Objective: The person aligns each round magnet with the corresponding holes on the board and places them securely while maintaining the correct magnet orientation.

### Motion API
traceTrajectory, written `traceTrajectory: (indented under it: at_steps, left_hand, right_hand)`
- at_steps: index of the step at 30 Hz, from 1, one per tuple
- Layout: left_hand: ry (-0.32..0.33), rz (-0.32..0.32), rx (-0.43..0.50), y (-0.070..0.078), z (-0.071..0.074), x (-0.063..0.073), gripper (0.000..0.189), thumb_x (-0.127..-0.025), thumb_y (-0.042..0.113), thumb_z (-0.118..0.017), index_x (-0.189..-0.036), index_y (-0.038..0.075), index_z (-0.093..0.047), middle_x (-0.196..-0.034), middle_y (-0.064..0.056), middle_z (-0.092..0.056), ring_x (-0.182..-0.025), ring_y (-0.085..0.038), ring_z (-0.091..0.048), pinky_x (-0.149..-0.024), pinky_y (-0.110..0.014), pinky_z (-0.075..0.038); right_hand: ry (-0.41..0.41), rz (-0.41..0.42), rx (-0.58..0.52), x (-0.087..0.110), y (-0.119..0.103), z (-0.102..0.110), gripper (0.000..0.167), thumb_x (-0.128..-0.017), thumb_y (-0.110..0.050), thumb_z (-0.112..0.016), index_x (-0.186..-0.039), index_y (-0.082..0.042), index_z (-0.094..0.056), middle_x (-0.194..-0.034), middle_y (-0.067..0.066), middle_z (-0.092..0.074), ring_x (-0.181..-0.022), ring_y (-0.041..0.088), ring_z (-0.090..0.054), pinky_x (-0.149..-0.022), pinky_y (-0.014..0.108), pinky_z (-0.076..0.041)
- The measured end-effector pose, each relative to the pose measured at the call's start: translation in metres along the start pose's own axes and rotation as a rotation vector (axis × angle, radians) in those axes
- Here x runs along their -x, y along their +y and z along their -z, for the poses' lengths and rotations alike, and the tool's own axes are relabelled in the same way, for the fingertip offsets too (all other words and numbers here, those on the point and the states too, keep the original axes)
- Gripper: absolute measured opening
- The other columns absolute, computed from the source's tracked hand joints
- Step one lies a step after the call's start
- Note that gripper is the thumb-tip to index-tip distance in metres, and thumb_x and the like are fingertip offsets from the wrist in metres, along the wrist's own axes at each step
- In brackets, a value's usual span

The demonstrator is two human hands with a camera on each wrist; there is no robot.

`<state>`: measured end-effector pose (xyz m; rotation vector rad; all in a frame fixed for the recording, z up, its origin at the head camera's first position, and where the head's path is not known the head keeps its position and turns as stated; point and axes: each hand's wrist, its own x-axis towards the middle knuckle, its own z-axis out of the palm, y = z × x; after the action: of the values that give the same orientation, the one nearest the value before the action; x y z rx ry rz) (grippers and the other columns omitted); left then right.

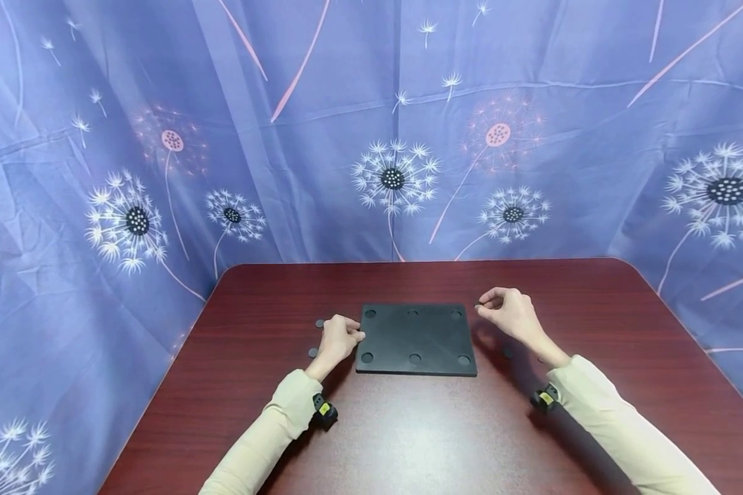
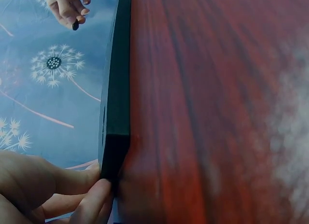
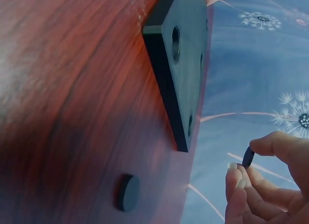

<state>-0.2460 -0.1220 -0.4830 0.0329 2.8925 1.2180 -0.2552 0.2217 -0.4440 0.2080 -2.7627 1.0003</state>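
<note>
Disc (image 3: 248, 157) pinched by right fingers (image 3: 274, 143); yellow wrist patch (image 1: 546, 397), perhaps a label.

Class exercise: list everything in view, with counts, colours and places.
Curtain: one, patterned blue, background
Table: one, dark red, foreground
Board: one, black with six recesses, on table
Loose discs: at least three, dark, two left of board, one right
Held disc: one, dark, raised right of board
Wrist cameras: two, black and yellow, on wrists
Sleeves: two, cream, on forearms
Left hand: one, bare, gripping board's left edge
Right hand: one, bare, pinching held disc
</note>
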Motion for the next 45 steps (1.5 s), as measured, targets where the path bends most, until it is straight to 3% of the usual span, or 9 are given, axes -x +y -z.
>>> traceTrajectory:
  at_steps: [10,25,36,45]
  left_hand:
    - [-0.005,-0.009,-0.003,0.001,0.001,0.0,0.024,-0.087,0.008,-0.071,-0.108,-0.003,-0.072,-0.098,-0.016,-0.074,-0.089,-0.027,-0.071,-0.07,-0.034,-0.057]
    - [0.006,-0.01,0.008,0.0,0.002,0.0,0.024,-0.085,0.006,-0.072,-0.107,-0.004,-0.072,-0.092,-0.016,-0.074,-0.086,-0.027,-0.071,-0.071,-0.035,-0.058]
    - [0.003,-0.021,0.003,0.001,0.001,0.001,0.023,-0.085,0.006,-0.073,-0.105,-0.004,-0.072,-0.087,-0.015,-0.075,-0.082,-0.026,-0.071,-0.07,-0.035,-0.058]
    - [-0.005,0.007,0.008,0.002,0.001,0.0,0.023,-0.085,0.007,-0.073,-0.106,-0.003,-0.072,-0.087,-0.015,-0.075,-0.082,-0.025,-0.071,-0.069,-0.034,-0.058]
  right_hand:
    - [-0.042,0.001,-0.019,-0.006,-0.01,-0.009,0.016,-0.081,-0.017,-0.073,-0.092,-0.005,-0.072,-0.079,0.008,-0.074,-0.072,0.018,-0.07,-0.067,0.033,-0.051]
    - [-0.087,0.013,-0.095,-0.016,-0.028,-0.02,0.017,-0.084,-0.015,-0.072,-0.095,-0.002,-0.07,-0.082,0.012,-0.073,-0.066,0.014,-0.066,-0.058,0.027,-0.048]
    - [-0.125,0.005,-0.094,-0.022,-0.039,-0.037,0.016,-0.081,-0.017,-0.075,-0.092,-0.006,-0.072,-0.081,0.009,-0.074,-0.069,0.015,-0.068,-0.064,0.03,-0.051]
    - [-0.149,0.009,-0.091,-0.027,-0.051,-0.051,0.016,-0.079,-0.019,-0.077,-0.089,-0.008,-0.072,-0.077,0.004,-0.074,-0.071,0.014,-0.066,-0.067,0.03,-0.049]
